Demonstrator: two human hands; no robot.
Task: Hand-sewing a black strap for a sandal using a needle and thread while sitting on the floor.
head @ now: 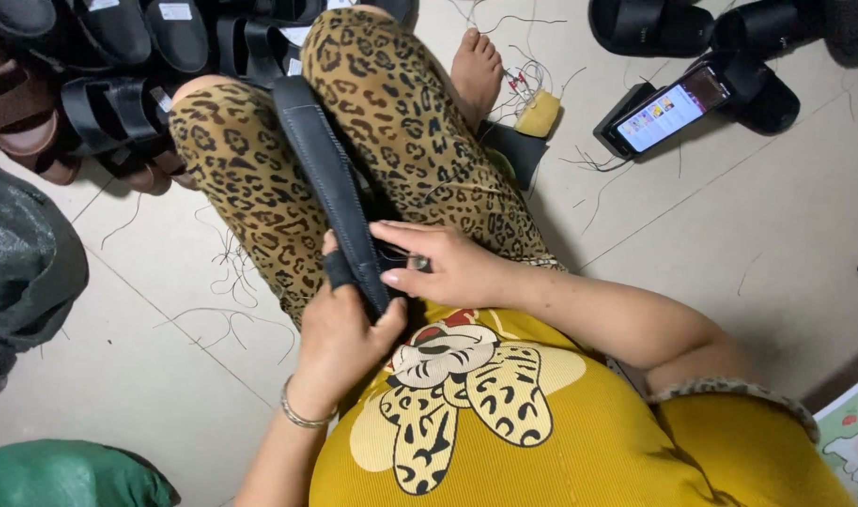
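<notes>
Head view looks down on the left hand (340, 329), which is closed around the near end of a long black strap (330, 178), thumb on one side and fingers wrapped behind it. Its wrist wears a thin metal bangle (302, 415). The right hand (438, 263) lies just beside it, fingers stretched across the strap and pinching something small and dark against it; what that is cannot be made out.

The strap runs away from the hands, up between the two knees in leopard-print trousers (401, 122). Loose threads (227, 310) lie scattered on the pale floor (729, 235). Beyond the bare foot (476, 66) a phone (659, 115) with a lit screen rests on the floor, near black sandals (119, 103) piled at the far left and more at the far right.
</notes>
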